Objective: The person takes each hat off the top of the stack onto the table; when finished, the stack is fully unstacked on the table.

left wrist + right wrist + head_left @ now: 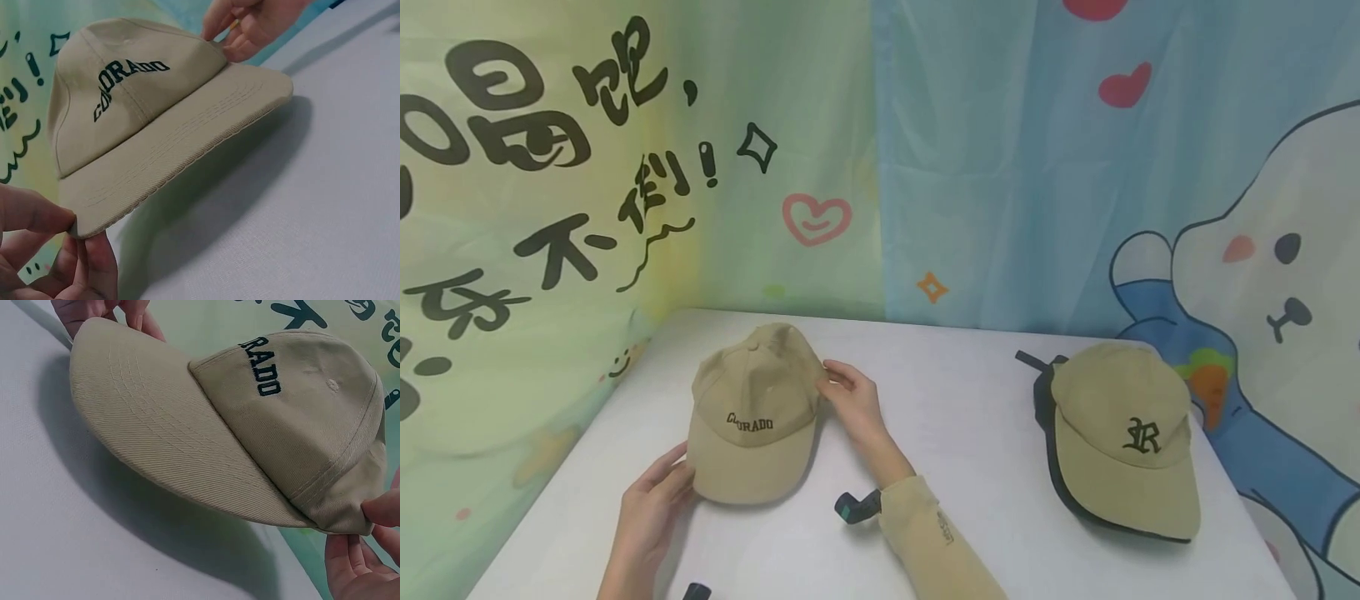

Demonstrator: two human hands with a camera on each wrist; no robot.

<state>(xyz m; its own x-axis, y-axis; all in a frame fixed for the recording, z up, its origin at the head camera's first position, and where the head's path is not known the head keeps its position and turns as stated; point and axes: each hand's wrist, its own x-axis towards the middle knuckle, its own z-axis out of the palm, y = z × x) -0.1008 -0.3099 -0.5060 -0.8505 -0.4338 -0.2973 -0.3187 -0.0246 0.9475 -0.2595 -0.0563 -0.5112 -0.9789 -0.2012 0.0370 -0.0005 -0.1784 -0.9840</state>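
Grip: left hand (651,504) pinches the edge of the brim between thumb and fingers; right hand (856,408) pinches the lower rim of the crown on the opposite side. Both hold the same item, a beige cap (752,417).

Far left: yellow-green backdrop (490,200) bearing large dark written characters. Next, left hand, bare at the wrist, with part of a dark object (697,592) beside it at the bottom edge of the head view. Then the held cap, over the left half of the white table (958,442), brim toward the near side, dark "COLORADO" lettering on its front. Wrist views show the brim raised off the table surface, shadow beneath. Then right hand; beige sleeve (936,533) on that forearm, small dark device (857,507) at the cuff.

Well apart, right side of table: second beige cap (1120,408), dark monogram on front, brim toward the near side. Dark layer (1042,400) shows along its left side and under the brim; cannot tell whether this is a separate cap. Far right: blue backdrop (970,167) with a white cartoon animal (1232,175).
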